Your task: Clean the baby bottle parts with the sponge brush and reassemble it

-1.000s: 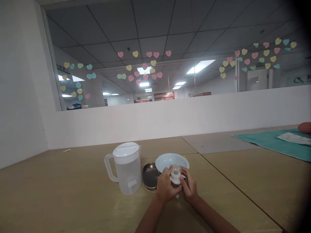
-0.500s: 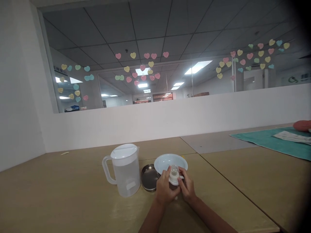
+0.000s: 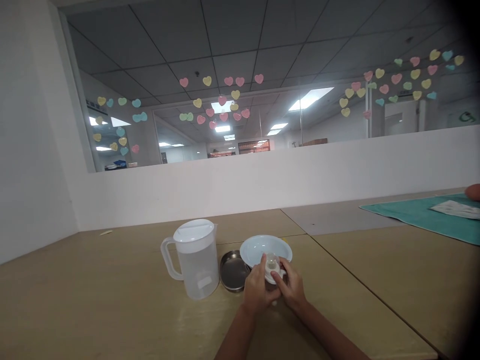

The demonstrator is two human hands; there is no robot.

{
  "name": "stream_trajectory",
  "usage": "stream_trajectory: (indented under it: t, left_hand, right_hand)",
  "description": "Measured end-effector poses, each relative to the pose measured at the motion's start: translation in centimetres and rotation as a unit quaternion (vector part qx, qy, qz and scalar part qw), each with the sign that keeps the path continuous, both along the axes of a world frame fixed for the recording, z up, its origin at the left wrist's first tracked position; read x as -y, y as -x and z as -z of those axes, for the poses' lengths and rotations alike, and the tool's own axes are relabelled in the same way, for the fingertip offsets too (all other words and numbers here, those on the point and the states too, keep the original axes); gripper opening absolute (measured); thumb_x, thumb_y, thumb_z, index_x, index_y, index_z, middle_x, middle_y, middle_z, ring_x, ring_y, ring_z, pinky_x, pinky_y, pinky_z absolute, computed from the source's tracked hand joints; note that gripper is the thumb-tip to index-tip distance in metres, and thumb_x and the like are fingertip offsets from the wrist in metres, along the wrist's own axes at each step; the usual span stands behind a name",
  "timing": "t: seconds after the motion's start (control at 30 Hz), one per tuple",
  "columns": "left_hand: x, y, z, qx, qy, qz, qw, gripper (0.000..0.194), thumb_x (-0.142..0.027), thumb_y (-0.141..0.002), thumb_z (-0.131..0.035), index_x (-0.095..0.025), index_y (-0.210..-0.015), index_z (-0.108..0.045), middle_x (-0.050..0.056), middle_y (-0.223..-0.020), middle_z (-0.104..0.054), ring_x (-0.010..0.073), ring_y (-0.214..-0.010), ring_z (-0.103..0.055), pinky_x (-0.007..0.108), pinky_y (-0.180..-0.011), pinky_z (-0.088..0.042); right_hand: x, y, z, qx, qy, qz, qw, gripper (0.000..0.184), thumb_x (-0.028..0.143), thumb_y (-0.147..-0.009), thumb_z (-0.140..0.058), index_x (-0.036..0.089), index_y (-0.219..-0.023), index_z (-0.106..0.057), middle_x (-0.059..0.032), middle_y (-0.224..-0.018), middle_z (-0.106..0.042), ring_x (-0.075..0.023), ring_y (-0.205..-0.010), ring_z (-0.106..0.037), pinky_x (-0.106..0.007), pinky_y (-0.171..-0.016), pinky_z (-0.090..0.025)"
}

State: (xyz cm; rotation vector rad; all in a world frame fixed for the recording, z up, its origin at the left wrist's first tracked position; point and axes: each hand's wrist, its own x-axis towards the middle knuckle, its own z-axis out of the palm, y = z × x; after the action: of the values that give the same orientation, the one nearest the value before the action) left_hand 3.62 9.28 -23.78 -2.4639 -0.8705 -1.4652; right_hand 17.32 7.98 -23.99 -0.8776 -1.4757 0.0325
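Observation:
Between my two hands is a small white baby bottle top (image 3: 272,267) with a clear dome and a side handle. My left hand (image 3: 257,290) is closed around its left side, with a finger up beside the dome. My right hand (image 3: 292,286) grips the other side, its thumb lying across the white front. What sits under the top is hidden by my fingers. Just behind it stands a pale blue bowl (image 3: 257,246), partly covered by the hands. A round metal dish (image 3: 234,274) touches or nearly touches the bowl on the left.
A clear plastic pitcher (image 3: 197,265) with a white lid stands left of the dish. On the far right lies a green mat (image 3: 412,215) with a white cloth (image 3: 455,209). A low white wall (image 3: 225,185) with a window runs behind the table (image 3: 123,290).
The view has shifted slightly, so everything appears a little further right and higher. My right thumb has moved across the front of the bottle top, and both hands still hold it.

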Motion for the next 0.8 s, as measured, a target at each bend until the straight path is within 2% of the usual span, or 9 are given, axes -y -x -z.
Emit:
stream_trajectory:
  t: [0.17, 0.27, 0.43, 0.53, 0.63, 0.7, 0.8]
  left_hand:
    - [0.0, -0.2, -0.2, -0.003, -0.030, -0.008, 1.000, 0.078, -0.040, -0.079, -0.055, -0.008, -0.141, -0.020, 0.015, -0.106, -0.063, 0.0225, -0.091, -0.062, 0.034, -0.079, -0.053]
    - [0.1, -0.3, -0.3, -0.014, -0.041, -0.007, 0.999, 0.075, -0.041, -0.080, -0.054, -0.010, -0.141, -0.022, 0.014, -0.108, -0.063, 0.0218, -0.092, -0.062, 0.033, -0.079, -0.052]
    - [0.2, -0.2, -0.3, -0.011, -0.032, -0.010, 0.999, 0.074, -0.051, -0.080, -0.053, -0.010, -0.137, -0.030, 0.014, -0.105, -0.063, 0.0225, -0.092, -0.061, 0.034, -0.078, -0.052]
    - [0.2, -0.2, -0.4, -0.015, -0.032, -0.014, 0.999, 0.067, -0.054, -0.079, -0.053, -0.011, -0.128, -0.042, 0.013, -0.097, -0.064, 0.0231, -0.087, -0.062, 0.034, -0.073, -0.053]
    - [0.4, -0.4, -0.6, -0.010, -0.039, -0.018, 0.999, 0.060, -0.053, -0.079, -0.053, -0.011, -0.121, -0.048, 0.013, -0.093, -0.065, 0.0230, -0.084, -0.062, 0.034, -0.071, -0.053]
    - [0.6, -0.4, -0.8, -0.009, -0.040, -0.018, 0.999, 0.058, -0.052, -0.079, -0.052, -0.011, -0.121, -0.048, 0.013, -0.094, -0.065, 0.0225, -0.085, -0.062, 0.033, -0.071, -0.053]
    - [0.8, -0.5, -1.0, -0.014, -0.037, -0.016, 0.999, 0.058, -0.048, -0.079, -0.053, -0.012, -0.125, -0.045, 0.013, -0.100, -0.064, 0.0221, -0.089, -0.062, 0.033, -0.075, -0.053]
  right_hand:
    - [0.2, 0.5, -0.4, -0.064, 0.040, 0.000, 0.997, 0.032, 0.044, -0.084, -0.049, 0.017, -0.099, -0.057, -0.0024, -0.076, -0.064, -0.0163, -0.065, -0.060, -0.023, -0.056, -0.048]
    - [0.2, 0.6, -0.4, -0.084, 0.038, 0.022, 0.996, 0.034, 0.043, -0.086, -0.046, 0.017, -0.106, -0.054, -0.0042, -0.082, -0.066, -0.0176, -0.070, -0.062, -0.025, -0.060, -0.049]
    - [0.1, 0.3, 0.1, -0.023, -0.057, 0.090, 0.994, 0.039, 0.039, -0.085, -0.050, 0.018, -0.118, -0.049, -0.0100, -0.100, -0.063, -0.0206, -0.084, -0.062, -0.030, -0.069, -0.051]
    - [-0.1, 0.1, 0.4, 0.011, -0.125, 0.109, 0.986, 0.044, 0.037, -0.083, -0.053, 0.018, -0.123, -0.045, -0.0120, -0.106, -0.061, -0.0227, -0.091, -0.060, -0.034, -0.073, -0.050]
    - [-0.2, 0.0, 0.4, 0.021, -0.158, 0.119, 0.980, 0.046, 0.036, -0.084, -0.052, 0.018, -0.126, -0.043, -0.0122, -0.107, -0.061, -0.0239, -0.093, -0.059, -0.037, -0.076, -0.050]
    - [-0.1, 0.0, 0.4, 0.008, -0.147, 0.113, 0.983, 0.045, 0.037, -0.085, -0.049, 0.018, -0.126, -0.043, -0.0125, -0.109, -0.060, -0.0244, -0.096, -0.059, -0.038, -0.078, -0.049]
    - [-0.1, 0.1, 0.6, -0.041, -0.087, 0.077, 0.992, 0.042, 0.040, -0.088, -0.043, 0.018, -0.124, -0.045, -0.0117, -0.108, -0.061, -0.0236, -0.094, -0.060, -0.036, -0.077, -0.049]
